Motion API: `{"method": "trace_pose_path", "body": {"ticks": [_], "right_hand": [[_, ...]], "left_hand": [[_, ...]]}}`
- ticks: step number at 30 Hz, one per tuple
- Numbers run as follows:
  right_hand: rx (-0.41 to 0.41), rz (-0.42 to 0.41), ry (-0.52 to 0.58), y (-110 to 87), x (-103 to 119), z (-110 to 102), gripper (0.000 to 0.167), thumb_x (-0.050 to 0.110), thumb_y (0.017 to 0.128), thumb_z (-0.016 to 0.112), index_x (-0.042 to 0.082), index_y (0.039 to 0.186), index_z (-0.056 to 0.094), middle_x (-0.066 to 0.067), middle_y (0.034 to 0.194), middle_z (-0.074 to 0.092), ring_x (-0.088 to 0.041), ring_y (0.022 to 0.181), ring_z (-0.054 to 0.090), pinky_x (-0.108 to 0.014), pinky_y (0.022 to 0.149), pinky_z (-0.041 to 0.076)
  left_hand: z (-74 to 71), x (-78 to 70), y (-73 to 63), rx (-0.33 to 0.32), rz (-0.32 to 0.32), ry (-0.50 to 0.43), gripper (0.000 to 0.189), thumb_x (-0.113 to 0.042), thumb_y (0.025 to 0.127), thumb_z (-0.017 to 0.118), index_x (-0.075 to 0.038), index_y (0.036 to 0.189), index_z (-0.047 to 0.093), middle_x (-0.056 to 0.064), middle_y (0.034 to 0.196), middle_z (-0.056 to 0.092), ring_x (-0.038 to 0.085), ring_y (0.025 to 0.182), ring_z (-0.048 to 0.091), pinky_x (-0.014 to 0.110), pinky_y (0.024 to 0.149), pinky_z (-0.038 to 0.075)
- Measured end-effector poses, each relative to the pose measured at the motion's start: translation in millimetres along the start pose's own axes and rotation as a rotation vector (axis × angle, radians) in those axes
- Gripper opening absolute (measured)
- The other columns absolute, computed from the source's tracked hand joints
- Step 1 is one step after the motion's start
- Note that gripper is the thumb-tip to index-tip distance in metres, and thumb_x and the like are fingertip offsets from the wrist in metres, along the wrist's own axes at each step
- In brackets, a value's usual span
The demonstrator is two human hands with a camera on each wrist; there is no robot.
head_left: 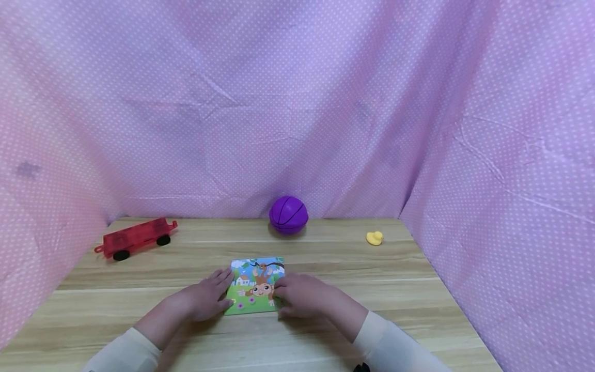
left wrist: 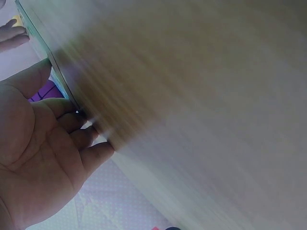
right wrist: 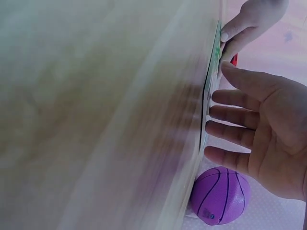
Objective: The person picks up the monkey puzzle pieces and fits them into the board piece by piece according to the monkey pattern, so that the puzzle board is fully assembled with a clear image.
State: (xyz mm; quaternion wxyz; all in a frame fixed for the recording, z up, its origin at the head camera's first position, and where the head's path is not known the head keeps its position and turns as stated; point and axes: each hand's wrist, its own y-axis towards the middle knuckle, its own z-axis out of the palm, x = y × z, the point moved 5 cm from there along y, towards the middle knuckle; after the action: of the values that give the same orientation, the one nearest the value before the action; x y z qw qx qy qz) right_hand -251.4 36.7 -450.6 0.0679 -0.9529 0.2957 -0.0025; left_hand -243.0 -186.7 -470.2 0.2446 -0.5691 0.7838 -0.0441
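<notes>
A thin square board printed with a cartoon monkey, a house and flowers lies flat on the wooden table. My left hand is at its left edge, with the thumb on the near corner. In the left wrist view that hand's fingers reach down to the table beside the board. At the right edge is my right hand, whose fingertips lie over the picture's side. The right wrist view shows its fingers extended and spread; whether every fingertip touches the board cannot be told.
Behind the board sits a purple ball with black lines, near the pink dotted curtain. A red toy wagon with black wheels stands at the back left. At the back right is a small yellow duck.
</notes>
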Motion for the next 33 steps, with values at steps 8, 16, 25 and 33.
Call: {"method": "trace_pose_path", "body": {"ticks": [8, 16, 25, 33], "right_hand": [[0.084, 0.017, -0.053, -17.9, 7.5, 3.5, 0.065, 0.055, 0.092, 0.060, 0.024, 0.147, 0.046, 0.004, 0.155, 0.039, -0.017, 0.141, 0.041, -0.038, 0.106, 0.046], [0.171, 0.036, -0.076, -22.9, 11.4, 7.5, 0.075, 0.056, 0.094, 0.055, 0.022, 0.155, 0.031, 0.002, 0.162, 0.025, -0.019, 0.149, 0.026, -0.043, 0.111, 0.041], [0.190, 0.050, -0.025, -24.3, 11.4, 9.3, 0.081, 0.063, 0.091, 0.054, 0.025, 0.157, 0.026, 0.001, 0.164, 0.020, -0.021, 0.150, 0.022, -0.048, 0.108, 0.044], [0.180, 0.022, -0.074, -26.8, 15.4, 10.7, 0.081, 0.068, 0.090, 0.051, 0.031, 0.157, 0.023, -0.002, 0.164, 0.019, -0.023, 0.150, 0.022, -0.046, 0.105, 0.046]], "left_hand": [[0.2, 0.0, 1.0, -0.006, 0.012, 0.005, 0.074, -0.045, 0.099, 0.054, -0.006, 0.155, 0.025, 0.013, 0.164, 0.018, 0.040, 0.150, 0.013, 0.059, 0.117, 0.022], [-0.4, -0.1, 0.7, 0.016, -0.006, 0.004, 0.075, -0.044, 0.098, 0.055, -0.007, 0.156, 0.025, 0.012, 0.164, 0.017, 0.039, 0.151, 0.013, 0.060, 0.117, 0.021], [-0.5, -1.1, 2.0, 0.013, 0.008, 0.019, 0.075, -0.044, 0.098, 0.054, -0.005, 0.155, 0.025, 0.014, 0.164, 0.017, 0.041, 0.150, 0.013, 0.062, 0.117, 0.021], [1.4, 0.3, 3.1, 0.010, 0.009, 0.023, 0.075, -0.045, 0.099, 0.054, -0.005, 0.155, 0.025, 0.014, 0.164, 0.018, 0.040, 0.150, 0.014, 0.061, 0.117, 0.022]]}}
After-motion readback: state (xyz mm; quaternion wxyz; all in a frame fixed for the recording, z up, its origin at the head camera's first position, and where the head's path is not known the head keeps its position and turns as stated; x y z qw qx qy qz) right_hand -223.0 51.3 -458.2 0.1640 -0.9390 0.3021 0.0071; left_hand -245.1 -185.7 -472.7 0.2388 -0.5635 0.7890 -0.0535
